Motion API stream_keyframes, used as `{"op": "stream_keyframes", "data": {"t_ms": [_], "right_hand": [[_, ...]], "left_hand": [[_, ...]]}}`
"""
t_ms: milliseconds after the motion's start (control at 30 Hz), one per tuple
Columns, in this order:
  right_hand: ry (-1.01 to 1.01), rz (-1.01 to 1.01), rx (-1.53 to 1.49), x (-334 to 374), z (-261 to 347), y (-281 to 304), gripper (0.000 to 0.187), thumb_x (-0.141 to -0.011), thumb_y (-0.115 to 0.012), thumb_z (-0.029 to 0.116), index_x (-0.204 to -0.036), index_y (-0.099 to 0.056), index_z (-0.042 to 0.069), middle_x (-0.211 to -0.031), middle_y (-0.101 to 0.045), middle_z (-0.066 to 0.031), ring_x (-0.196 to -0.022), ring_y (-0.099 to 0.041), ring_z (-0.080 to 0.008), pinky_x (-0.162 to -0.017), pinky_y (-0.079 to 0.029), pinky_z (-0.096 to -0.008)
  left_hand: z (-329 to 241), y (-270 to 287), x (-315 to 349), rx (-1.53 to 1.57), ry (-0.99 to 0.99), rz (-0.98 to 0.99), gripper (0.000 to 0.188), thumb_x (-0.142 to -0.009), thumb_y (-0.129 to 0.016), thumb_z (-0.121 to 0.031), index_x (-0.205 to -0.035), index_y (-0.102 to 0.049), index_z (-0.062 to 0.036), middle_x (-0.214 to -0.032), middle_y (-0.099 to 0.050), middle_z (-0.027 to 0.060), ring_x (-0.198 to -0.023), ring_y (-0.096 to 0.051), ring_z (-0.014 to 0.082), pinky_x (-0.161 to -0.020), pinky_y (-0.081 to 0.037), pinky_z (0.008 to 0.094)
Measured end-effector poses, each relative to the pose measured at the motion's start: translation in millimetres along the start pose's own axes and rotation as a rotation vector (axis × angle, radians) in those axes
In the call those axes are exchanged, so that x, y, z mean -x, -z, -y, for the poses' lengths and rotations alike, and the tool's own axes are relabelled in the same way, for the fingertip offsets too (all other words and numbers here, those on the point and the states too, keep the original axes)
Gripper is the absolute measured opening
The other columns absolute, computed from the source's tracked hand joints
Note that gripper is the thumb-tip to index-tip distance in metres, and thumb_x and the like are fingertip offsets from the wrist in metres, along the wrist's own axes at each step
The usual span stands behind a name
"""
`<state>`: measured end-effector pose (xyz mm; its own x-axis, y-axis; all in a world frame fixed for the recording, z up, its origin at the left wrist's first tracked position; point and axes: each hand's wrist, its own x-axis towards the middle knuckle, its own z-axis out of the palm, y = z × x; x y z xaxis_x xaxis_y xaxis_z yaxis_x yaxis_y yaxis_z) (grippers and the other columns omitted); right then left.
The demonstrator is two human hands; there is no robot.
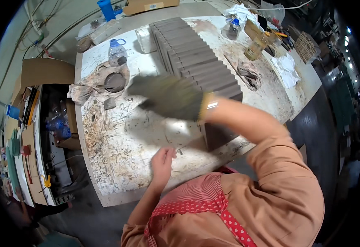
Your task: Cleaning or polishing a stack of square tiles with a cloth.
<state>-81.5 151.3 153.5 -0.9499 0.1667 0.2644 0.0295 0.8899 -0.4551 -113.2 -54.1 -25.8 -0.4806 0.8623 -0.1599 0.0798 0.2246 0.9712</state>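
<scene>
My right hand (167, 96), in a dark olive work glove with a yellow cuff, reaches leftward across the table. Motion smears its fingers, so their grip cannot be made out. Behind and partly under that arm stands a long row of grey-brown slabs (200, 53) with a ridged top. My bare left hand (162, 164) rests near the table's front edge, fingers curled in, nothing visible in them. Left of the glove, a round dark dish (115, 82) with a tool across it sits on a stained cloth (83, 91). A small grey block (109, 103) lies just below it.
The stained white table (118, 164) bears a clear blue-capped bottle (117, 51), another bottle (231, 29), a yellowish bottle (257, 46), a dirty rag (249, 75) and white paper (285, 69). Left of it stands an open cardboard box (48, 72) above plastic bottles.
</scene>
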Motion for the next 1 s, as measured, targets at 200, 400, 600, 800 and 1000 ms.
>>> {"op": "stream_keyframes", "data": {"t_ms": [200, 400, 600, 800, 1000], "right_hand": [[-0.735, -0.501, 0.108, 211, -192, 117, 0.04, -0.09, -0.06, 0.024, -0.123, -0.057, 0.003, -0.121, -0.061, -0.0161, -0.105, -0.062, -0.0276, -0.092, -0.049, -0.0356], [-0.791, -0.353, 0.193, 312, -312, 79, 0.077, -0.082, -0.066, 0.041, -0.143, -0.035, 0.004, -0.135, -0.048, -0.0259, -0.127, -0.045, -0.0377, -0.106, -0.036, -0.0412], [-0.668, -0.119, 0.193, 322, -321, 72, 0.044, -0.073, -0.068, 0.021, -0.116, -0.061, 0.012, -0.108, -0.061, -0.018, -0.104, -0.057, -0.0373, -0.09, -0.047, -0.0418], [-0.284, -0.217, 0.259, 339, -267, 55, 0.05, -0.075, -0.074, 0.031, -0.114, -0.061, 0.004, -0.111, -0.059, -0.0207, -0.104, -0.055, -0.0408, -0.089, -0.046, -0.0447], [-0.538, -0.293, 0.207, 337, -262, 39, 0.047, -0.078, -0.065, 0.012, -0.124, -0.056, 0.006, -0.113, -0.059, -0.0186, -0.105, -0.058, -0.0345, -0.09, -0.046, -0.0417]], "left_hand": [[-29, -64, -30, 0.112, -0.075, -0.011, 0.049, -0.09, -0.059, -0.008, -0.136, -0.042, -0.0042, -0.135, -0.051, 0.013, -0.124, -0.05, 0.0232, -0.098, -0.043, 0.036], [-72, -122, -46, -0.046, -0.074, -0.16, 0.089, -0.079, -0.069, -0.011, -0.149, -0.014, -0.0042, -0.147, -0.034, 0.0178, -0.136, -0.034, 0.0306, -0.109, -0.03, 0.0414], [-86, -149, -51, 0.001, -0.082, -0.228, 0.085, -0.077, -0.075, -0.011, -0.143, -0.023, 0.0022, -0.129, -0.051, 0.0197, -0.116, -0.052, 0.0258, -0.098, -0.042, 0.0347], [-71, -150, -56, 0.083, -0.105, -0.226, 0.084, -0.076, -0.077, -0.015, -0.141, -0.026, 0.0026, -0.128, -0.052, 0.0186, -0.117, -0.052, 0.0247, -0.099, -0.041, 0.0344], [-60, -140, -63, 0.073, -0.139, -0.124, 0.089, -0.075, -0.078, -0.018, -0.143, -0.025, 0.0025, -0.134, -0.046, 0.0194, -0.123, -0.047, 0.0268, -0.104, -0.037, 0.0362]]}}
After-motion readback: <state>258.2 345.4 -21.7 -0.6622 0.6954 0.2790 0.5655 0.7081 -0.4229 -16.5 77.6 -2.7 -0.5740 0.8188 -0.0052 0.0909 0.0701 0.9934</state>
